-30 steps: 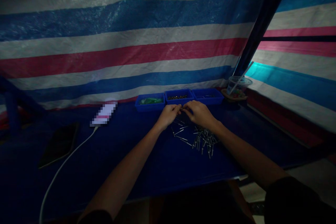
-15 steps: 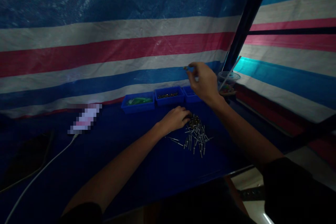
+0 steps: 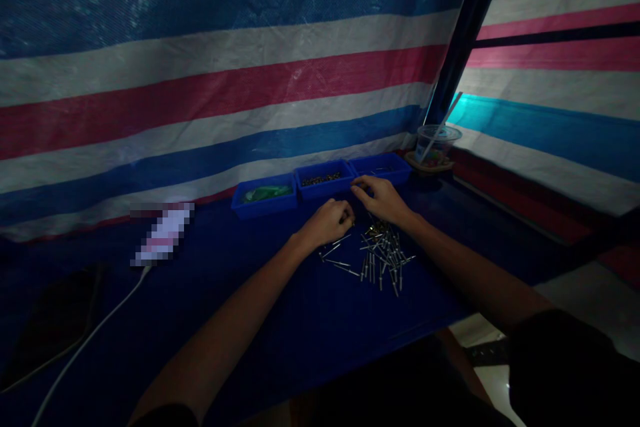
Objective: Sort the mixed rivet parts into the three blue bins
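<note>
My left hand [image 3: 330, 222] rests low over the blue table with its fingers curled; a small brass-coloured part [image 3: 353, 221] shows at the fingertips. My right hand [image 3: 379, 199] is just in front of the bins, thumb and forefinger drawn together; anything between them is too small to make out. Below the right hand lies a pile of silver pop rivets [image 3: 387, 250], with small brass-coloured parts [image 3: 376, 230] at its upper end. A few loose rivets [image 3: 338, 263] are scattered to the left of the pile, close to my left wrist.
Three blue bins stand along the back: the left bin [image 3: 265, 207] with green material, the middle bin [image 3: 327, 187] with brass-coloured pieces, the right bin [image 3: 387, 177] with a few thin pieces. Beyond is a plastic cup [image 3: 435, 147] with a straw. A white cable [image 3: 95, 340] crosses the left side.
My right hand has come down from above the bins to near the table, towards my left hand. My left hand has shifted slightly, uncovering more loose rivets.
</note>
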Demonstrator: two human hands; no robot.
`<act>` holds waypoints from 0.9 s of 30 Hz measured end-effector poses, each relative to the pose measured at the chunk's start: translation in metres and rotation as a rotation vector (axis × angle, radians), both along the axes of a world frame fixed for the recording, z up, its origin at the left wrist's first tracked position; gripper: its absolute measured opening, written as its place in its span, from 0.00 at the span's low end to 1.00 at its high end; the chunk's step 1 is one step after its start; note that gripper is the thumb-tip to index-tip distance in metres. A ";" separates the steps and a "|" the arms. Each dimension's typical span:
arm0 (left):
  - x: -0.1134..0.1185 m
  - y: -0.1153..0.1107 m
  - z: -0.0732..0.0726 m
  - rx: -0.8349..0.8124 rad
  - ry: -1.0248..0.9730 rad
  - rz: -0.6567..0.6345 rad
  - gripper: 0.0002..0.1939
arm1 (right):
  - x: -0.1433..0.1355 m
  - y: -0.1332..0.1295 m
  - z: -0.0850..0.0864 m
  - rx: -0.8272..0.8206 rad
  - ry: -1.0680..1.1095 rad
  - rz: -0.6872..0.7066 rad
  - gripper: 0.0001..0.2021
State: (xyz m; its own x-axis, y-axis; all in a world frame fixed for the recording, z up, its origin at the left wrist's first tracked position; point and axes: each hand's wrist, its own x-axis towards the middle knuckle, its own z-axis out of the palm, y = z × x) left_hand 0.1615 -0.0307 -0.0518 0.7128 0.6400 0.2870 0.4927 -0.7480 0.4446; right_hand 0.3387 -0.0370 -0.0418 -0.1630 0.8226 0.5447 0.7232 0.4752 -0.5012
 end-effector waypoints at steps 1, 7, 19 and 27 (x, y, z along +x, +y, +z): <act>-0.004 0.002 0.000 -0.029 -0.040 0.043 0.05 | -0.003 -0.002 0.001 -0.013 -0.025 0.009 0.11; -0.016 0.013 -0.010 -0.229 -0.386 0.320 0.06 | -0.025 -0.019 0.004 -0.056 -0.389 0.060 0.14; -0.015 0.012 -0.014 -0.230 -0.491 0.267 0.08 | -0.031 -0.022 0.005 0.011 -0.435 -0.034 0.06; -0.014 0.005 -0.011 -0.083 -0.212 0.166 0.11 | -0.010 -0.033 0.062 0.640 0.029 -0.241 0.13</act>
